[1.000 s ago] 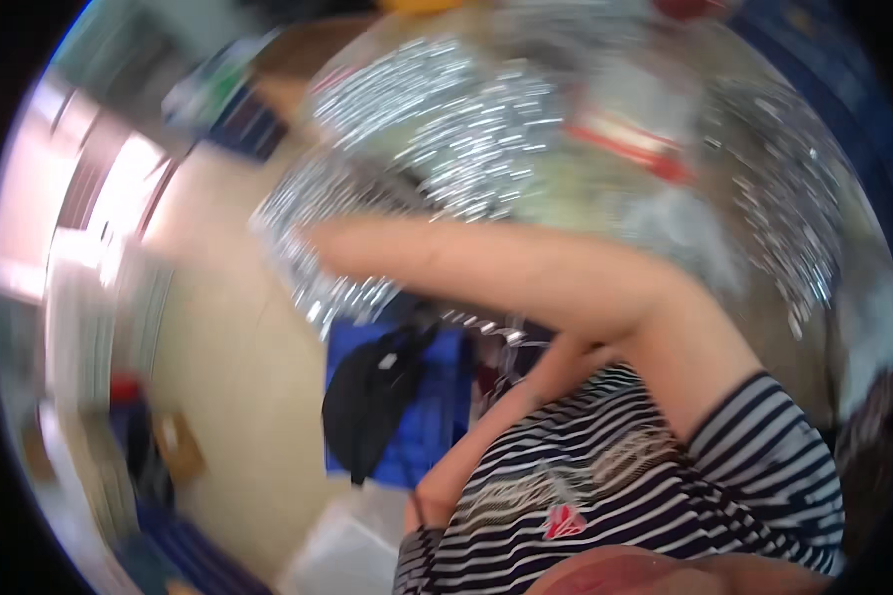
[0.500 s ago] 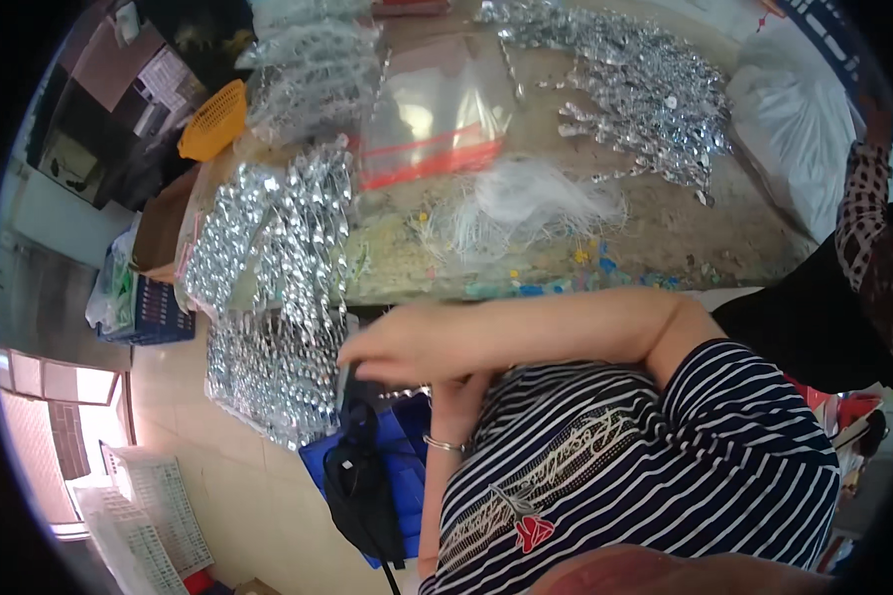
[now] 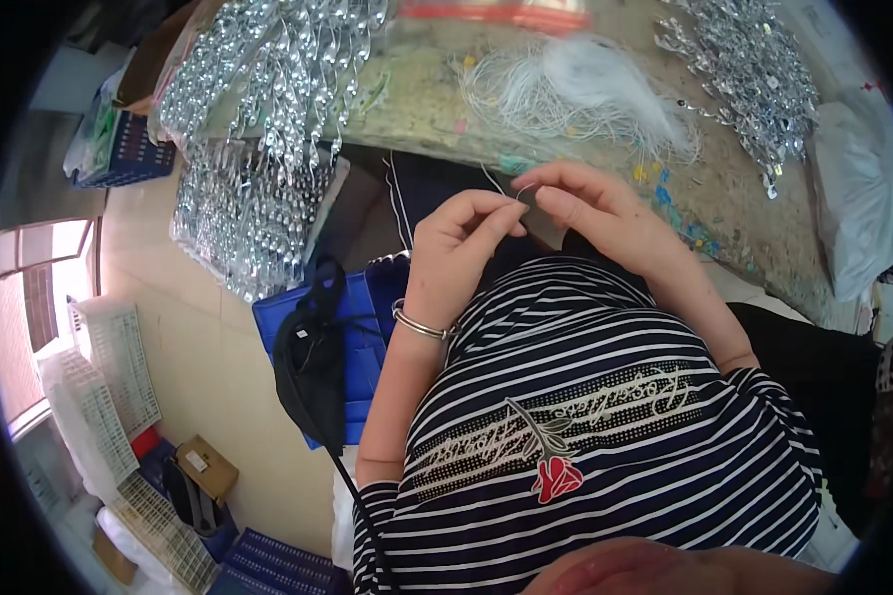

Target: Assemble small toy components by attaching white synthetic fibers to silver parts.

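Note:
A thin white thread (image 3: 522, 190) runs in a small curve between my two hands, in front of the striped shirt at the table's near edge. My left hand (image 3: 456, 248) pinches it between thumb and fingertips; a metal bangle circles that wrist. At its other end the thread meets the thumb and forefinger of my right hand (image 3: 610, 213), which is curled and seems to pinch it too. On the table beyond lies a loose tangle of white threads (image 3: 605, 94). Strands of shiny silver beads (image 3: 293, 74) hang over the table edge to the left.
More silver beads (image 3: 754, 79) are heaped at the far right, beside a white plastic bag (image 3: 868, 198). A blue bag with a black pouch (image 3: 308, 347) is left of my lap. Plastic crates (image 3: 114, 352) and a cardboard box (image 3: 206, 468) stand on the floor.
My right arm has swung back from the hanging bead strands at the left to my front. Both hands now meet there around the thread. The view has tilted down.

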The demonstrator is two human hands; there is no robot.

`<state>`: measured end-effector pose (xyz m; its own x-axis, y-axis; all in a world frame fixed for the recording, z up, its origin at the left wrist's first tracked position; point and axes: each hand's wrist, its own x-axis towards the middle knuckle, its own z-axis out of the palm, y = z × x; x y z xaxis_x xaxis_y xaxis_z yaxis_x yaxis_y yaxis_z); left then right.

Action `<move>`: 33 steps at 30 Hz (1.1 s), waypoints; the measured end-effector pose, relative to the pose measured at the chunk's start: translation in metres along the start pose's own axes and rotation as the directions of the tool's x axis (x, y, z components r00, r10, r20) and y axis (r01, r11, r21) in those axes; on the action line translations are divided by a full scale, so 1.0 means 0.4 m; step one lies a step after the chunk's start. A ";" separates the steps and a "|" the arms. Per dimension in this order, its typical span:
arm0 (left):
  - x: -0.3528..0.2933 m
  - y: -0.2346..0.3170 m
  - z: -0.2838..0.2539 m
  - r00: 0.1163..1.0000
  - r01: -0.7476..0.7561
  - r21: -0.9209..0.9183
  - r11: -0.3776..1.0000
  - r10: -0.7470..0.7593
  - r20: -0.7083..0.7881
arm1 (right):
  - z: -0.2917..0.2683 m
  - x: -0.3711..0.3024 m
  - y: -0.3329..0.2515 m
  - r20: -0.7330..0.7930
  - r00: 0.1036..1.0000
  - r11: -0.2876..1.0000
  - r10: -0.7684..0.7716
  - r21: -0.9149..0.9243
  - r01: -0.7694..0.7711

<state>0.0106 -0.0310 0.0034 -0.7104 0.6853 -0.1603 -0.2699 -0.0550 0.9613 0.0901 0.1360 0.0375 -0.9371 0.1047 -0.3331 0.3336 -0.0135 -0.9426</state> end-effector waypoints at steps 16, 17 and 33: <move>0.009 -0.025 -0.009 0.989 0.125 0.023 0.992 -0.126 0.074 | -0.009 0.051 0.046 -0.044 0.998 0.996 -0.043 0.079 0.047; 0.010 -0.029 -0.007 0.990 0.116 0.014 0.993 -0.117 0.075 | -0.011 0.051 0.049 -0.044 0.998 0.996 -0.040 0.083 0.044; 0.012 -0.048 0.037 0.996 0.028 0.255 0.966 -0.048 0.072 | -0.036 0.016 0.063 -0.024 0.964 0.955 -0.266 -0.143 0.260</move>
<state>0.0221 -0.0160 -0.0127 -0.6482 0.7376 -0.1893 -0.1147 0.1512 0.9818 0.0939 0.1506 0.0118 -0.9894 0.1278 -0.0695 0.0892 0.1563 -0.9837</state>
